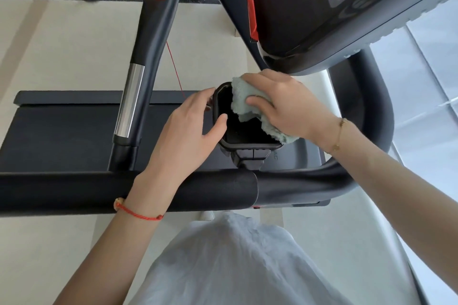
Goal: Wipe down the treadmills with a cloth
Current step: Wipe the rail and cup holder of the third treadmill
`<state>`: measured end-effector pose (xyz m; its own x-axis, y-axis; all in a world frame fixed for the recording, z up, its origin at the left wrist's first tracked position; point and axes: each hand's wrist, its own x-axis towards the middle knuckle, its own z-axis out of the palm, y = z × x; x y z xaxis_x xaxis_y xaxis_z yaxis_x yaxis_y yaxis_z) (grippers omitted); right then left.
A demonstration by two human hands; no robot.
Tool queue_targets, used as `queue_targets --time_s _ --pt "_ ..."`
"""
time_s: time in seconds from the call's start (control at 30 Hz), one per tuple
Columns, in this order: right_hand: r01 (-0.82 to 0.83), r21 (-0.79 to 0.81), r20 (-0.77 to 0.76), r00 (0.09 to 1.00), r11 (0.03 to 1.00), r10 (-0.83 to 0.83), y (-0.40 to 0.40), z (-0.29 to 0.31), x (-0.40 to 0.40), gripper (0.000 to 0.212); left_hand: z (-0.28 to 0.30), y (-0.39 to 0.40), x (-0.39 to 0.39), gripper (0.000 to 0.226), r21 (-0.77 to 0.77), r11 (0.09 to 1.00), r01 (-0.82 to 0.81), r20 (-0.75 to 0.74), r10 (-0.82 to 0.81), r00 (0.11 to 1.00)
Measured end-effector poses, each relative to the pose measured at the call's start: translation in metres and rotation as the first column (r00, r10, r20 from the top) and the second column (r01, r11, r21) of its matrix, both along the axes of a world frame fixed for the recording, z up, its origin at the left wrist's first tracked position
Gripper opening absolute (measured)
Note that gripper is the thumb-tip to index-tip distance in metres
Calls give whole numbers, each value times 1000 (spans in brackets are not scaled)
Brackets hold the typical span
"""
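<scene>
The right hand [285,104] grips a bunched pale green cloth [247,104], fingers curled over the top of the wad and thumb pinching it from the near side, so that a thick pad of fabric points down into the black cup holder [244,142] clipped to the treadmill. The cloth sits over the holder's far right corner, partly inside the opening and partly draped over its rim, which suggests the inner wall is being wiped.

The left hand [190,126] steadies the holder from the other side: its thumb hooks over the left rim and the fingers lie against the outer wall, loosely curved. Bracing it there probably keeps the holder from twisting on its clamp [250,157] while the other hand pushes.

The holder hangs just beyond the padded front handrail [74,190], and both forearms reach across that bar to get to it. The console [322,7] looms above right, the running belt [62,136] lies below left, and a chromed side grip [130,101] stands beside the left hand.
</scene>
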<state>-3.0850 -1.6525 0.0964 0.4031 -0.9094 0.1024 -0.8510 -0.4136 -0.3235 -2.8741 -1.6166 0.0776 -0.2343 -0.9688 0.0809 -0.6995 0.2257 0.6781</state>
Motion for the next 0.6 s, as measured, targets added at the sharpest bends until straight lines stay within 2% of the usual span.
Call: queue_targets --time_s 0.1,0.17,0.27,0.33,0.47,0.6 --pt "-96 -14 -167 982 995 93 -15 4 19 41 -1 -1 -1 53 0 1000 -5 6 5 1000" --pt "-96 -15 -179 980 995 92 -15 2 18 40 -1 -1 0 54 8 1000 -2 5 2 1000" --pt "55 6 1 998 998 -55 -2 -1 3 38 0 0 0 53 12 1000 7 -3 -7 1000" --pt "164 55 119 978 985 -170 11 -2 1 40 -1 0 1 53 15 1000 5 -3 -5 1000" --pt "364 105 184 908 926 -377 41 -4 3 49 -1 -1 1 52 14 1000 7 -6 -7 1000" --pt "416 47 214 884 908 -416 61 8 -7 46 -1 -1 2 50 6 1000 14 5 -14 1000"
